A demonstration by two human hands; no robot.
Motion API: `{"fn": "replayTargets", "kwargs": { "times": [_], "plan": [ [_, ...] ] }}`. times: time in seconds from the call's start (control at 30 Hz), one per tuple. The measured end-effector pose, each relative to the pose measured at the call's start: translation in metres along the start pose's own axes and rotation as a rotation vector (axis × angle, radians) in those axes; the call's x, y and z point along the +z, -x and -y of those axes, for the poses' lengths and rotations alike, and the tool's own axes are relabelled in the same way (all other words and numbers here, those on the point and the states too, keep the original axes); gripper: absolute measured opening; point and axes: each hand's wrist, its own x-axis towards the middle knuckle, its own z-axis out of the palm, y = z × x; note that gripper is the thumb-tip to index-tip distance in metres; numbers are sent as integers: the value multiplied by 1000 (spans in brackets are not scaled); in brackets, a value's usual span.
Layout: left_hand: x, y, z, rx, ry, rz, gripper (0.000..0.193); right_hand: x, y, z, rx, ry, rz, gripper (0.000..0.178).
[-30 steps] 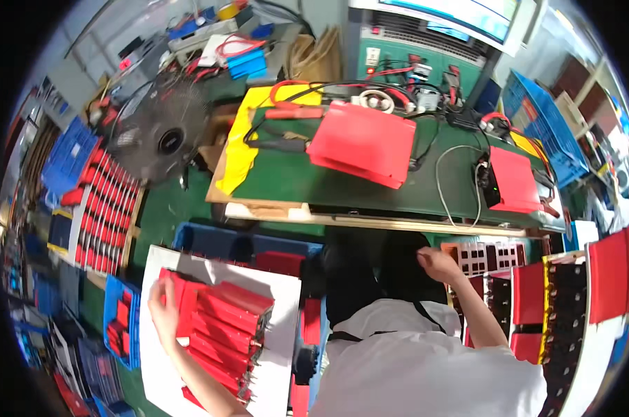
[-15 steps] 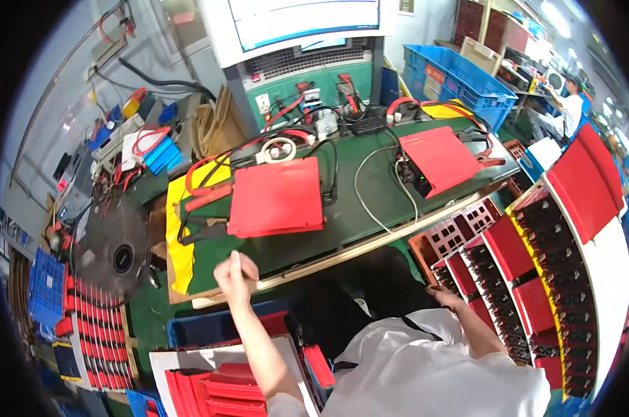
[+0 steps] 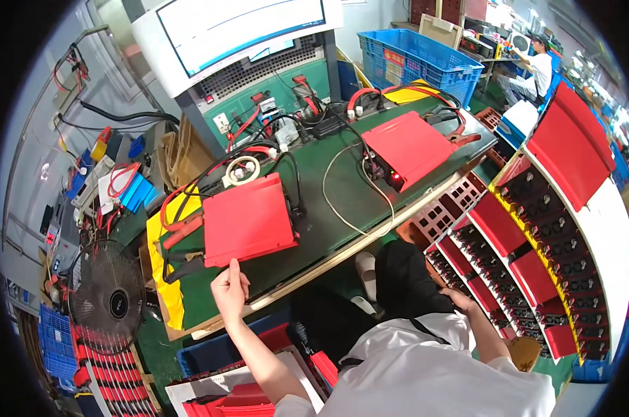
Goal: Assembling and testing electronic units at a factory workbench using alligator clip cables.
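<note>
On the green bench mat, a flat red metal case [image 3: 248, 221] lies to the left. My left hand [image 3: 230, 290] is at its near edge, most fingers curled and one digit pointing up at the case's rim; nothing shows in its grip. My right hand [image 3: 460, 300] rests low on the black-trousered thigh, fingers lying along it and partly hard to see. Farther right lies a second red case [image 3: 410, 147], a small red light glowing on its end. Red clamps [image 3: 182, 231] and black cables lie beside the left case. A white ring-shaped coil [image 3: 242, 171] sits behind it.
A monitor [image 3: 241, 35] stands behind the bench. Racks of red cases [image 3: 561, 257] crowd my right; more red cases [image 3: 241, 403] sit below my left arm. A black fan [image 3: 113, 299] is at left, a blue crate [image 3: 419, 62] at back right. Another person [image 3: 535, 73] sits beyond.
The whole view has turned, shifting the bench leftward. My left hand has come up to the left case's near edge, one digit now raised. A red light now shows on the right case.
</note>
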Motion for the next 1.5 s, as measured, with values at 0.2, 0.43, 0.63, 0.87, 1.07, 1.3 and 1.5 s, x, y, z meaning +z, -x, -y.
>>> {"fn": "replayTargets", "kwargs": {
  "times": [0.2,0.43,0.63,0.87,1.07,1.3,1.5],
  "plan": [
    [-4,3,7,10,10,-30,59,-31,-25,-21,-38,61,6,48],
    [-7,0,7,87,-141,-111,59,-17,-26,-19,-103,206,-39,60],
    [13,-5,2,46,25,-192,60,-58,-50,-34,-9,156,88,51],
    [8,4,15,70,15,-319,65,-53,-44,0,95,259,187,56],
    [9,0,16,81,40,-338,64,-62,-62,0,102,357,259,47],
    [17,-6,13,93,-15,-523,71,-72,-88,-7,165,353,298,65],
    [19,-8,11,84,-27,-582,72,-77,-94,-9,154,283,406,92]
  ]
}}
